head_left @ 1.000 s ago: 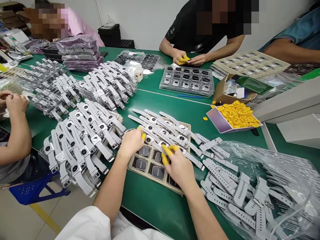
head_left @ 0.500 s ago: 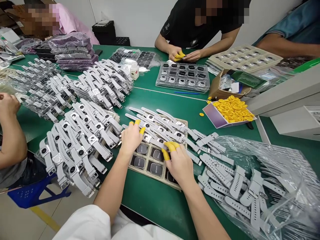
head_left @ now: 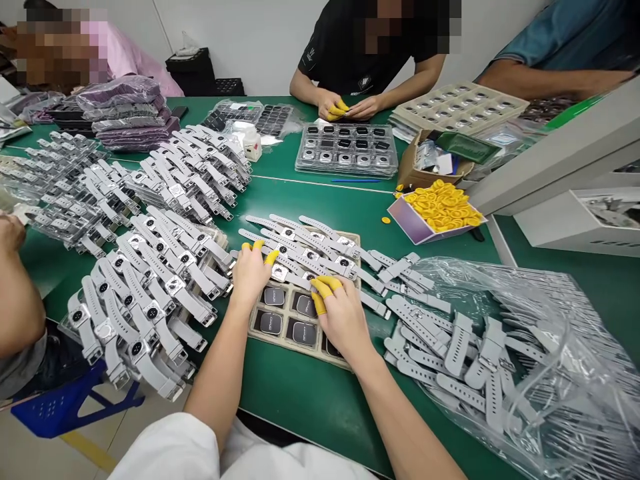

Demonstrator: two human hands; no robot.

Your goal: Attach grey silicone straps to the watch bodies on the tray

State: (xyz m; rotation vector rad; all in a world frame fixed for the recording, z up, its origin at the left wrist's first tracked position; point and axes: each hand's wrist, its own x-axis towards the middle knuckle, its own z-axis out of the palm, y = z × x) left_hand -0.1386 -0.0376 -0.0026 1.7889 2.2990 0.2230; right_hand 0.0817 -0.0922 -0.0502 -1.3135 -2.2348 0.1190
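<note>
Yellow finger cots cover fingertips on both hands. My left hand [head_left: 251,275] is bent over the left end of the nearest row of grey-strapped smartwatches [head_left: 279,272], its fingers closed around a strap, partly hidden. My right hand [head_left: 343,312] has its fingers pressed together on a smartwatch [head_left: 309,278] in that same row, its fingertips over the strap. Beneath lies a beige tray [head_left: 280,343]; its near compartments hold black square-faced pieces [head_left: 303,332] with printed film. The watches lie across its far part, sensor sides or silver cases showing.
Stacked grey-strapped watches [head_left: 135,300] stand at left. Loose grey straps [head_left: 463,353] and a clear plastic bag [head_left: 565,320] lie at right. Beyond are a box of yellow finger cots [head_left: 435,210], a clear tray of watch parts [head_left: 345,150] and a co-worker's hands [head_left: 345,108].
The whole view has shifted, so most things appear further left. Both hands stay at nearly the same places over the tray, with little visible finger motion.
</note>
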